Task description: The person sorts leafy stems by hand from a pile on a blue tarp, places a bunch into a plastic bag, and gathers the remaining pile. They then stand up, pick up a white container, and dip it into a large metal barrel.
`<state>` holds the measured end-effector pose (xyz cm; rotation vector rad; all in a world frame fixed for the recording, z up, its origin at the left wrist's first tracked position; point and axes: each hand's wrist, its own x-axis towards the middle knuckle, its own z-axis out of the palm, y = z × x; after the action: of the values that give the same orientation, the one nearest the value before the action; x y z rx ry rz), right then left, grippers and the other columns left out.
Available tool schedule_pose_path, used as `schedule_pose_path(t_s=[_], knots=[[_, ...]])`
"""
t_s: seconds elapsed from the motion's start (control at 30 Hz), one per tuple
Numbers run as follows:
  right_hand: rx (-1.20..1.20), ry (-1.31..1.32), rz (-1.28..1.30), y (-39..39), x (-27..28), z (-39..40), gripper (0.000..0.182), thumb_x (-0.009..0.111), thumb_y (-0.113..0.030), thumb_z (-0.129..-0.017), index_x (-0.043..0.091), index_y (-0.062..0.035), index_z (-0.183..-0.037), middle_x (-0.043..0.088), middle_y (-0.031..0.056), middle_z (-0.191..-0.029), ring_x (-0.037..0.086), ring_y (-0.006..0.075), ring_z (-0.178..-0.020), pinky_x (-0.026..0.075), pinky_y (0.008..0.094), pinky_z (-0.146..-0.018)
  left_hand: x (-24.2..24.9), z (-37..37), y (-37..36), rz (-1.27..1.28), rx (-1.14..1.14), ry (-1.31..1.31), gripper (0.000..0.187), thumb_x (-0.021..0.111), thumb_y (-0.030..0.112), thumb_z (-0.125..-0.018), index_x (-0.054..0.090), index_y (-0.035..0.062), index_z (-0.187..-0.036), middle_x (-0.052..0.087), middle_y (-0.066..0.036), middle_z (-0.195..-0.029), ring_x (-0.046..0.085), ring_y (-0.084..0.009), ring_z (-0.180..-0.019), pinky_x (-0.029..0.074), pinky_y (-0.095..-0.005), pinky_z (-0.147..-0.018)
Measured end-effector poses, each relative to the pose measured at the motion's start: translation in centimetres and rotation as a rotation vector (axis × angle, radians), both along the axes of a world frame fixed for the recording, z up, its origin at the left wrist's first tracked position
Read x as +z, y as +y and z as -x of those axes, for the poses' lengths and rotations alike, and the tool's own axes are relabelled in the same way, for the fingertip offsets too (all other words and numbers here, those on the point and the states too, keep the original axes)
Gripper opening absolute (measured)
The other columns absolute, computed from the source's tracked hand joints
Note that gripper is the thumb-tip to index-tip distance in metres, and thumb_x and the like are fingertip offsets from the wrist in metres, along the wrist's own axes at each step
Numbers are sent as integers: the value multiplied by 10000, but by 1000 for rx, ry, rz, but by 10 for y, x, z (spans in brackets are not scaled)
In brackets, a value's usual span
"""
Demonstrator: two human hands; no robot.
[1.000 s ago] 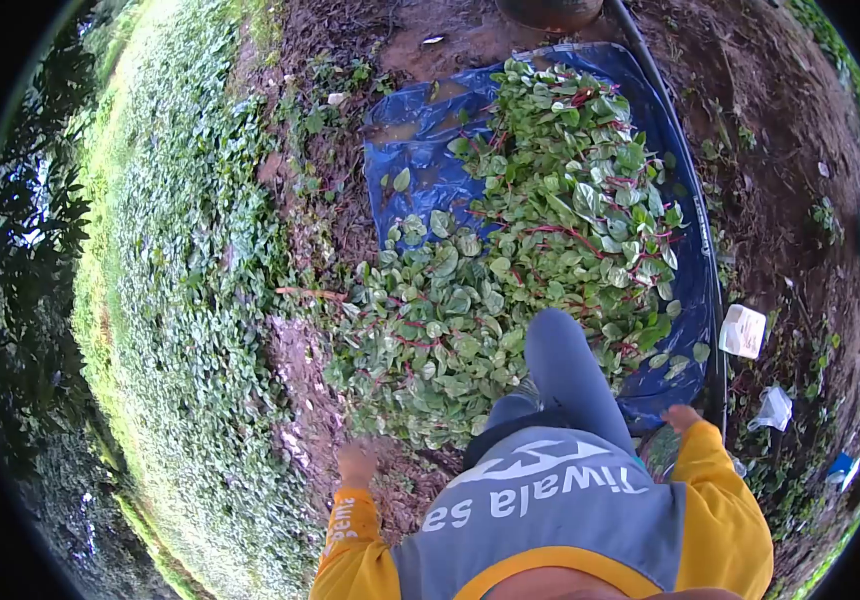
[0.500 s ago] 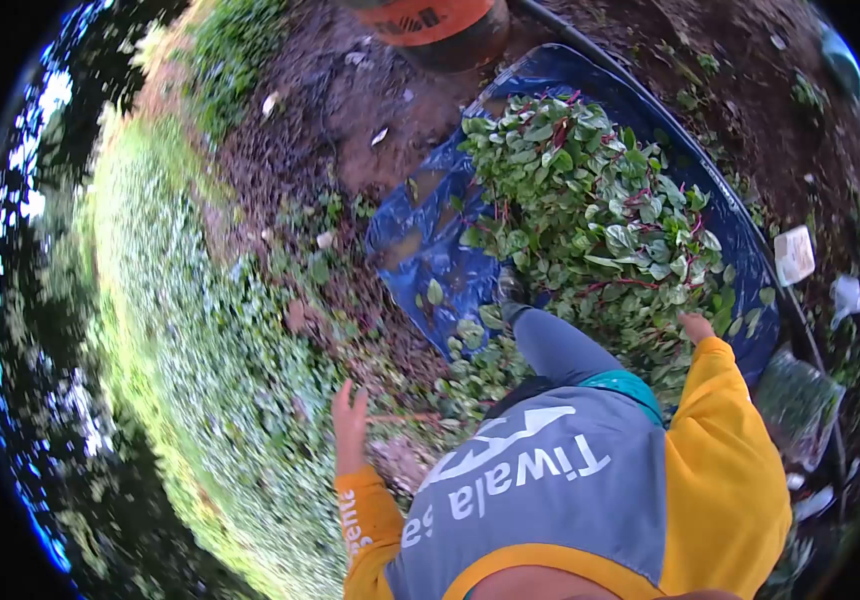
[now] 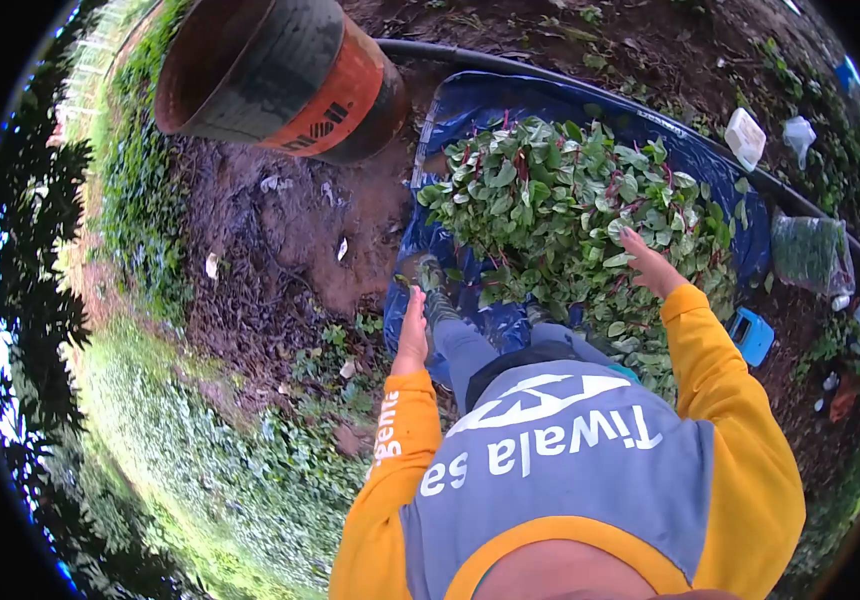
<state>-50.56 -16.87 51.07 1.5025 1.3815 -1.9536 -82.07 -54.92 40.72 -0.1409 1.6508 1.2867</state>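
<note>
A large heap of leafy greens with reddish stems (image 3: 550, 190) lies on a blue plastic sheet (image 3: 750, 245). Over the right part of the heap is my right hand (image 3: 652, 264), its fingers apart and nothing in it; whether it touches the leaves I cannot tell. My left hand (image 3: 413, 335) is beside my leg near the sheet's left edge, fingers stretched out and empty. My boot (image 3: 432, 290) stands on the left part of the sheet.
A rusty drum with an orange band (image 3: 325, 95) stands at the upper left. A dark pipe (image 3: 550, 78) runs behind the sheet. To the right are a clear bag of greens (image 3: 812, 255), a blue object (image 3: 751, 336) and a white container (image 3: 745, 138). Muddy ground (image 3: 340, 210) lies left.
The view has turned, showing more of the drum. My left hand has moved up to the sheet's edge, and my right hand has come from the heap's lower right edge to over the leaves.
</note>
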Motion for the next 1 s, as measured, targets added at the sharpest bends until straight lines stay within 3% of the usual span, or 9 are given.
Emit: schedule_pose_path(t_s=[0.2,0.27,0.3,0.5,0.63,0.73,0.87,0.93,1.0], knots=[[-279,-67,-84,-75,-73,62,1075,585,-743,-834,-18,-293,-1602,35,133,-1669,65,377,-1523,129,665,-1141,-119,152,75,115,-170,-119,1108,418,860,-825,140,116,-1598,162,-142,-1654,88,-312,-1534,54,-488,-1204],[-184,-27,-149,-91,-119,81,1145,647,-704,-817,-37,-230,-1603,26,157,-1664,67,343,-1526,131,617,-1167,-158,179,96,164,-223,-91,1130,397,874,-817,155,85,-1589,153,-163,-1650,88,-318,-1533,57,-477,-1209],[-224,-17,-157,-93,-118,108,1259,734,-655,-770,-19,-69,-1592,17,216,-1650,38,334,-1532,106,433,-1220,-179,189,105,201,-241,-59,1142,387,881,-812,162,70,-1585,148,-174,-1648,87,-321,-1532,58,-471,-1212],[-232,-12,-326,-40,-272,182,1276,761,-623,-765,-68,-117,-1593,24,227,-1647,44,338,-1529,132,469,-1209,-311,213,173,481,-408,258,1213,295,922,-789,209,-11,-1559,140,-245,-1630,70,-355,-1527,45,-453,-1225],[-296,-78,-511,17,-366,222,1426,831,-678,-622,36,43,-1559,169,274,-1605,189,359,-1501,209,428,-1211,-387,227,234,538,-581,404,1225,213,938,-781,234,-14,-1552,171,-275,-1612,37,-402,-1521,4,-492,-1218],[-256,-195,-579,46,-422,238,1496,832,-713,-566,18,67,-1550,194,331,-1574,211,392,-1489,223,436,-1208,-450,232,278,572,-570,499,1245,211,963,-752,235,15,-1560,92,-273,-1627,-3,-408,-1521,-4,-516,-1213],[-197,-276,-553,52,-463,252,1494,833,-696,-575,-7,66,-1548,206,343,-1565,262,411,-1468,233,444,-1203,-489,236,313,571,-637,550,1228,186,977,-736,253,78,-1570,34,-266,-1636,-51,-435,-1515,-31,-591,-1185],[-128,-290,-558,54,-460,260,1491,836,-686,-577,-9,66,-1547,230,342,-1559,297,412,-1455,244,448,-1197,-517,223,327,592,-881,689,1063,169,929,-797,263,218,-1581,63,-241,-1643,-51,-454,-1509,-49,-631,-1162],[115,-432,-503,58,-432,275,1471,837,-669,-582,8,70,-1546,288,332,-1542,368,407,-1421,280,447,-1179,-506,182,331,366,-906,796,1007,178,877,-850,252,191,-1583,131,-187,-1650,3,-433,-1517,-42,-640,-1159]])
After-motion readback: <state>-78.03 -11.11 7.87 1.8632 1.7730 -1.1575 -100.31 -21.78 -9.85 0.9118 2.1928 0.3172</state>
